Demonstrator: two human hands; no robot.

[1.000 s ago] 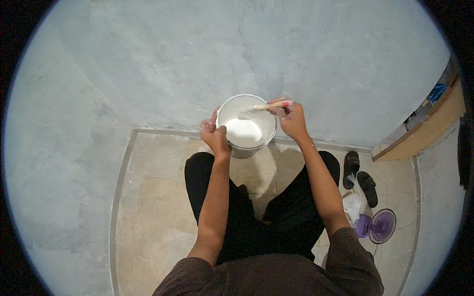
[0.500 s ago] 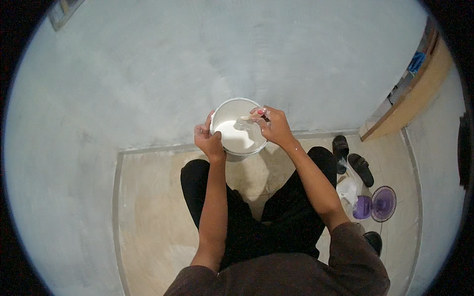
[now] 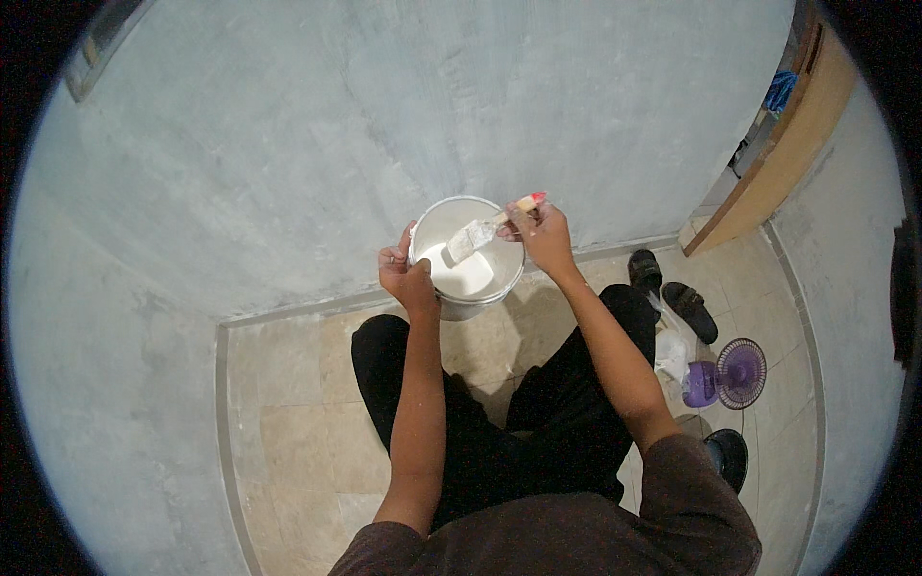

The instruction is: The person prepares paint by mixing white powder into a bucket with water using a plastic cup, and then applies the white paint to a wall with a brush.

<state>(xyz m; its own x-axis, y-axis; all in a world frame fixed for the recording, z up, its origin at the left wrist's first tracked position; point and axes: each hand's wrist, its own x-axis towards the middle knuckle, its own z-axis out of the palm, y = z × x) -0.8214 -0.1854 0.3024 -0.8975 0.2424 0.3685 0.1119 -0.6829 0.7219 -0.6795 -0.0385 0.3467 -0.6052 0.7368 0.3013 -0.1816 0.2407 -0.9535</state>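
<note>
Lifted since half a second ago, the paintbrush, pinched in the right hand, hovers over the white bucket; left hand grips its rim; wipe excess off gently

white paint bucket, purple fan, grey wall.

left hand grips white paint bucket rim | right hand holds paintbrush over it
</note>
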